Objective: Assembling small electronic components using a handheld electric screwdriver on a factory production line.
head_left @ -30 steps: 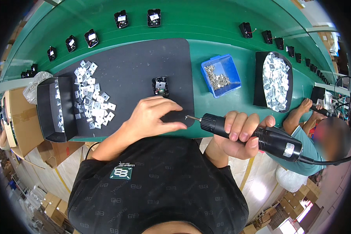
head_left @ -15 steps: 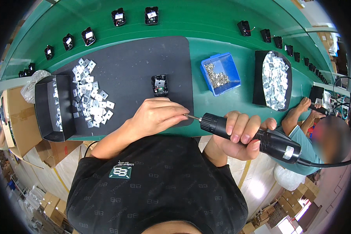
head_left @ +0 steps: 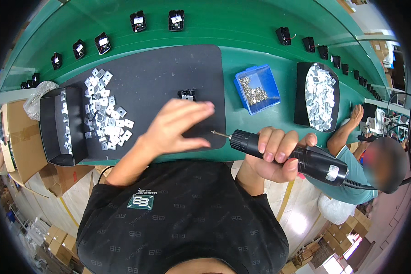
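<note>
In my right hand point(head_left: 276, 153) is a black electric screwdriver point(head_left: 313, 165), its fingers wrapped around the body. The thin bit point(head_left: 222, 134) points left, and a small silvery screw point(head_left: 213, 132) seems to sit on its tip. My left hand point(head_left: 171, 125) is open, thumb and fingers spread apart just left of the bit, with nothing between them. Beyond it, on the dark mat point(head_left: 155, 68), lies a small black housing point(head_left: 186, 93) with a metal plate in it; my left hand hides its near part.
Loose square metal plates point(head_left: 107, 112) lie by a black box point(head_left: 66, 128) at the left. A blue bin point(head_left: 269, 86) holds screws; another black box point(head_left: 302, 98) holds more plates. Black housings point(head_left: 176, 20) line the green belt point(head_left: 228, 23). A co-worker's arm point(head_left: 345, 130) reaches in at right.
My left hand has let go at the bit's tip, opened its fingers and moved up and left, now covering part of the housing. The screwdriver has shifted slightly left.
</note>
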A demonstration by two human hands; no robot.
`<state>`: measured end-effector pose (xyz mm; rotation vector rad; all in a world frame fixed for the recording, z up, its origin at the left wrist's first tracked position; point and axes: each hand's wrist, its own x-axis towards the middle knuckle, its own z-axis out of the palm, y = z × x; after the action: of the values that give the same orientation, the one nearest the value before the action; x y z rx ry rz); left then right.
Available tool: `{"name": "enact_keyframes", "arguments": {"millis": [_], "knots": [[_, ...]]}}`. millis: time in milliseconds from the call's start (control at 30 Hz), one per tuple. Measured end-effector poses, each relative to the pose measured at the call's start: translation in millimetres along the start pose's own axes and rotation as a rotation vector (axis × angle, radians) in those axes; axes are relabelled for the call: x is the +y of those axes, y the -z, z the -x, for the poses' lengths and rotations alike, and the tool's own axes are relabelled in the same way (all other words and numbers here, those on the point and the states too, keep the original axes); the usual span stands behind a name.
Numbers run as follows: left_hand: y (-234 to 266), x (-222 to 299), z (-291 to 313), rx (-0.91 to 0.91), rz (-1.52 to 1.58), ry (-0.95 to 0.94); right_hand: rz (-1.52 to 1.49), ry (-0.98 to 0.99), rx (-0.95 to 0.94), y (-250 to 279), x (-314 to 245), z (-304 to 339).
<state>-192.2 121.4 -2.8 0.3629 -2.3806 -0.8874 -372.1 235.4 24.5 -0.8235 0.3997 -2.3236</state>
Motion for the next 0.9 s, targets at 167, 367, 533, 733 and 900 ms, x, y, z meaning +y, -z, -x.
{"name": "enact_keyframes", "arguments": {"millis": [167, 367, 533, 733, 900], "knots": [[29.0, -33.9, 6.4, -0.152, -0.292, 0.255, 0.175, 0.061, 0.006, 1.6, 17.6, 1.4], [-6.7, -47.8, 16.4, -0.210, -0.170, 0.237, 0.250, 0.036, 0.064, 2.4, 48.6, 6.5], [-13.5, -39.1, 11.5, -0.216, -0.163, 0.204, 0.293, 0.037, 0.076, 7.3, 69.6, 15.5], [-17.0, -40.1, 14.0, -0.209, -0.156, 0.190, 0.311, 0.062, 0.028, 13.7, 81.8, 18.2], [-20.8, -39.2, 14.6, -0.161, -0.148, 0.214, 0.324, 0.056, 0.028, 15.5, 84.2, 18.0]]}}
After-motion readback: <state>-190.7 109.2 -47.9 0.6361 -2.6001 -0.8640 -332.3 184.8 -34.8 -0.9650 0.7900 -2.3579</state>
